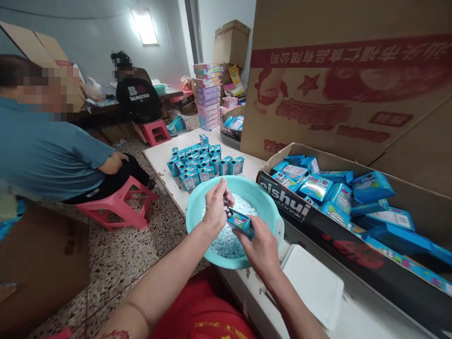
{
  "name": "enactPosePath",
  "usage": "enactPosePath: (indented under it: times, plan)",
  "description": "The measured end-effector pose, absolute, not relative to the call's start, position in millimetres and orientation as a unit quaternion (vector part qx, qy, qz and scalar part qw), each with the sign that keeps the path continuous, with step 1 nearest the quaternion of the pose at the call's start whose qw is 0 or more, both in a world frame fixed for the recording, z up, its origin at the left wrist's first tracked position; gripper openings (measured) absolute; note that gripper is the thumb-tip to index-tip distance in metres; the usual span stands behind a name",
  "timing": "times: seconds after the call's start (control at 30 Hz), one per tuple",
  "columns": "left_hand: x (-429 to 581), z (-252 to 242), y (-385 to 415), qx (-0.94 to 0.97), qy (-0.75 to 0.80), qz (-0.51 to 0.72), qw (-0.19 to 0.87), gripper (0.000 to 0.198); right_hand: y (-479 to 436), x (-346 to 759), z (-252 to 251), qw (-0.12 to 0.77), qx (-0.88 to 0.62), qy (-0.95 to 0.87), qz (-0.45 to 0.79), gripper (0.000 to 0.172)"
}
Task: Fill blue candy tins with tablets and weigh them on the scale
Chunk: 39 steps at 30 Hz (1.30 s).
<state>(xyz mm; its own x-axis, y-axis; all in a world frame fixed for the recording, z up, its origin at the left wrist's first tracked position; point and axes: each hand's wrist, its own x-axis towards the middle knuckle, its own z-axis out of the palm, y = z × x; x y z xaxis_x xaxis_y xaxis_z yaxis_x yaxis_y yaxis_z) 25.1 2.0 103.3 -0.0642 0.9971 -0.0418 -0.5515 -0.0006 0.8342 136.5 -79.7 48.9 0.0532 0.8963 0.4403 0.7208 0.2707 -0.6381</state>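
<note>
My right hand (259,247) grips a small blue candy box (239,220) over a teal plastic basin (197,207) that holds many small pale blue-white candies (226,242). My left hand (216,207) is closed in a pinch at the box's open end, with pale candies between its fingers. Both hands hover just above the candies in the basin. Beyond the basin, several filled blue boxes (203,165) stand in a cluster on the white table (162,157).
A cardboard tray (286,200) at the right holds several flat blue boxes. A big brown carton (339,80) rises behind it. A white lid (312,282) lies near me. Two people sit on pink stools (118,205) at the left; stacked boxes (207,94) stand behind.
</note>
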Motion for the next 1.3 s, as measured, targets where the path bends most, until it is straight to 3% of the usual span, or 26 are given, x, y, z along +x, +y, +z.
enactPosePath:
  times: [0.33,0.4,0.57,0.73,1.0,1.17,1.3]
  plan:
    - [13.9,112.0,-0.4,0.332,0.357,0.614,0.621,0.053,-94.5,147.0,63.5,0.496,-0.577,-0.607,0.228,0.027]
    - [-1.7,104.0,-3.0,0.443,0.402,0.567,0.567,0.048,-114.5,161.8,73.9,0.534,-0.583,-0.565,0.234,0.028]
    - [-48.3,56.1,-21.2,0.812,0.456,0.211,0.298,0.032,-170.3,215.9,72.3,0.581,-0.662,-0.455,0.133,0.035]
    - [-58.2,29.6,-27.2,0.857,0.457,0.162,0.175,0.040,-193.4,254.0,32.0,0.558,-0.734,-0.368,0.117,0.041]
    - [-51.5,34.4,-28.5,0.853,0.492,0.043,0.166,0.044,-196.7,258.4,-6.7,0.569,-0.730,-0.336,0.172,0.045]
    - [-48.2,38.8,-31.0,0.854,0.499,0.021,0.145,0.047,-206.7,264.5,-9.0,0.597,-0.688,-0.400,0.101,0.068]
    - [-44.3,44.2,-31.5,0.853,0.500,-0.022,0.151,0.049,-220.7,275.7,-7.1,0.617,-0.727,-0.300,0.036,0.055]
